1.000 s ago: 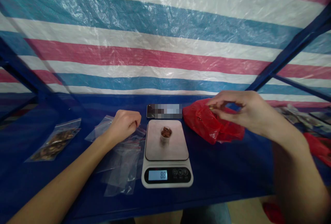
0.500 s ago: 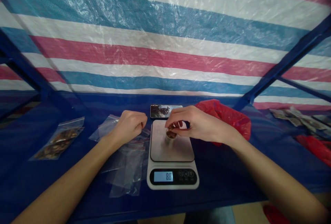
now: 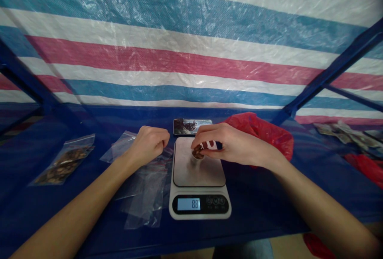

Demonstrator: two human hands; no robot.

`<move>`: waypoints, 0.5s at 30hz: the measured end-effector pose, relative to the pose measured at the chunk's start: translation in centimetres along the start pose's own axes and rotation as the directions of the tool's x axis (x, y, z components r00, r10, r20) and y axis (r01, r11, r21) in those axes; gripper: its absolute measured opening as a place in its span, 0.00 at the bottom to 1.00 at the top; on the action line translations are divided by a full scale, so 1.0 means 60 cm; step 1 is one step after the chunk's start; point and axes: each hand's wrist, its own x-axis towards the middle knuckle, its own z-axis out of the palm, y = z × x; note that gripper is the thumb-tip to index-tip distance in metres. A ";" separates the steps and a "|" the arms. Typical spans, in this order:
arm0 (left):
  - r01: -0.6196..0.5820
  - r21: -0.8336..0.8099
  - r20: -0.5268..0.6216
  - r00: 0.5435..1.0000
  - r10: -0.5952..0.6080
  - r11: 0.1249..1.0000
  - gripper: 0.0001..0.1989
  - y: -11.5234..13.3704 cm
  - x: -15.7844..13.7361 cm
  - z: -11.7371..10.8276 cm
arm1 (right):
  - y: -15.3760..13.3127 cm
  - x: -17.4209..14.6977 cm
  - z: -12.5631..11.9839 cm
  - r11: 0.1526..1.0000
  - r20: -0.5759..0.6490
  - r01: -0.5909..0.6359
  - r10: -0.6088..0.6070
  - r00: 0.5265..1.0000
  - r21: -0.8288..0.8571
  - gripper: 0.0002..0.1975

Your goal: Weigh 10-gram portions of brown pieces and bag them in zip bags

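Right hand (image 3: 224,141): lowered over the kitchen scale (image 3: 200,175), thumb and fingers drawn nearly together at the mouth of a small clear cup (image 3: 196,161). Dark brown pieces (image 3: 197,154) lie between and just below the fingertips; whether a piece is pinched there or only touched cannot be told. The remaining fingers are curled, with a gap between them and the thumb.

Left hand (image 3: 151,143): curled into a loose fist, thumb folded in, knuckles upward. It is positioned over the upper part of a spread of clear zip bags (image 3: 143,201); contact with them cannot be confirmed.

The cup stands on the metal plate of the scale, under the right fingertips and to the right of the left fist. The display (image 3: 188,204), nearer the wearer than both hands, reads 8.8.

A red plastic bag (image 3: 266,133) lies behind the right wrist, partly covered by it. A phone (image 3: 187,126) with a lit screen lies just beyond the scale, between the hands. Well to the left of the left hand rests a filled zip bag (image 3: 64,162) with brownish contents. All these items are on a blue tabletop (image 3: 254,207); beyond both hands hangs a striped sheet (image 3: 179,61).
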 end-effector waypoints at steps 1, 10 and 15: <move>0.001 0.000 0.003 1.000 -0.001 1.000 0.12 0.000 0.000 0.000 | 0.000 0.000 0.000 1.000 0.002 0.002 -0.002 1.000 0.003 0.08; 0.014 -0.007 0.016 1.000 -0.014 1.000 0.12 0.001 -0.001 -0.001 | -0.009 -0.002 -0.011 1.000 -0.036 0.023 -0.023 0.999 -0.002 0.08; 0.010 -0.017 -0.003 1.000 -0.010 1.000 0.12 0.002 0.000 -0.002 | 0.008 -0.034 -0.034 0.994 -0.149 -0.055 0.040 0.988 -0.099 0.06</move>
